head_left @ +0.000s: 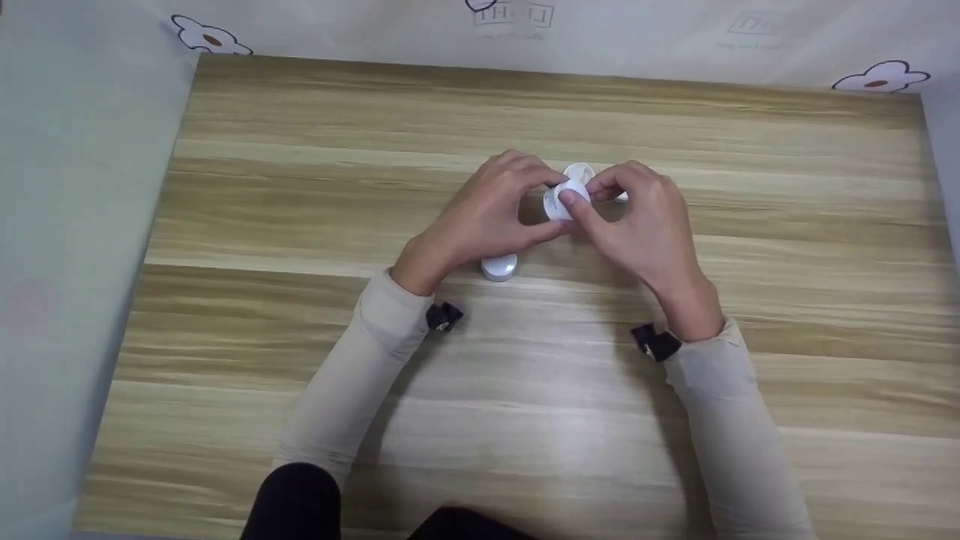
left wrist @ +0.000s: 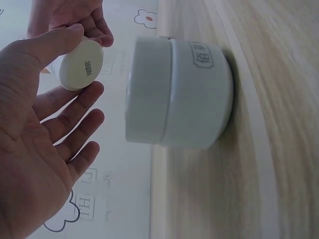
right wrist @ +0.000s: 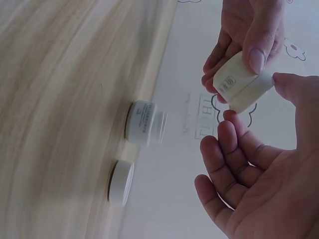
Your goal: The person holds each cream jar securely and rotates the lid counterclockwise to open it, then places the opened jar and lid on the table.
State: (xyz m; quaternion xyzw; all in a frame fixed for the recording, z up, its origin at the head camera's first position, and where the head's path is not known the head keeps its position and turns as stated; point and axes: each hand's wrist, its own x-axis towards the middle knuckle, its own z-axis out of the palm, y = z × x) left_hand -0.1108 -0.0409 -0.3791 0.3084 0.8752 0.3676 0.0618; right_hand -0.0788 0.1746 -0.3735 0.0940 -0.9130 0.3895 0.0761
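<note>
Both hands hold a small white cream jar [head_left: 556, 203] up over the table, between them. In the head view, the left hand [head_left: 491, 206] grips its sides with thumb and index finger. The right hand [head_left: 646, 217] pinches it from the other side, thumb on top. The left wrist view shows the jar's base [left wrist: 85, 67] with small dark print. In the right wrist view, a printed label and a seam show on the jar [right wrist: 237, 82]. Beneath the left hand stands a second, lidded white jar [left wrist: 184, 94].
An uncapped white jar [right wrist: 141, 123] with its neck exposed stands beyond the hands, and a loose white lid [right wrist: 121, 183] lies beside it. The wood-grain table [head_left: 525, 420] is bordered by a flower-print curtain [head_left: 645, 37] at the back and a pale sheet [head_left: 82, 187] at left.
</note>
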